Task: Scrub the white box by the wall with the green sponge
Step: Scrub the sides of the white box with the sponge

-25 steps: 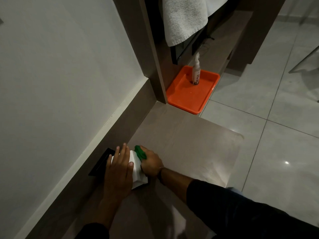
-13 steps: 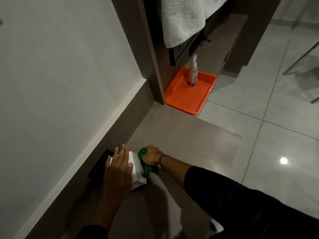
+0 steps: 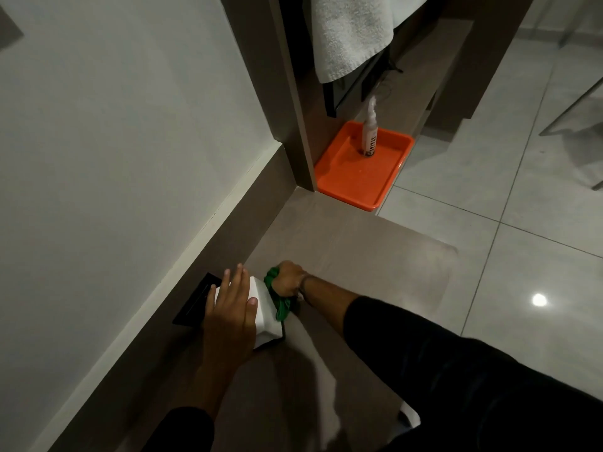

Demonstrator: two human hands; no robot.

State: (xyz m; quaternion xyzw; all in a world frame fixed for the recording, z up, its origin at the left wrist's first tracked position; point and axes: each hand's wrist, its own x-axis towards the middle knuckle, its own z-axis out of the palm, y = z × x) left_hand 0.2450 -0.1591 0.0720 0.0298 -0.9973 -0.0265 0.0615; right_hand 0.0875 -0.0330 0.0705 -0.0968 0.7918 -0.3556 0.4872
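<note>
Scrubbing is seen from above, on a grey ledge running along a pale wall (image 3: 114, 125). The white box (image 3: 262, 303) sits on this ledge, close against the dark skirting at the wall's foot, just beside a black flat plate (image 3: 192, 300). The left hand (image 3: 228, 313) is laid flat and open on top of the box, fingers spread, pinning it in place; nothing is gripped by it. The right hand (image 3: 288, 278) is closed into a fist around the green sponge (image 3: 277, 298), which is pressed against the box's side facing away from the wall. Compared with 1 second ago, the sponge has been carried off the box's top corner and down its side, so that more green now hangs below the fist. By this shift, a downward stroke is judged to be under way, with that side partly covered and other faces probably left to do. Farther along, 1 orange tray (image 3: 355, 177) holding 1 upright bottle (image 3: 370, 135) is seen, well apart from the work.
</note>
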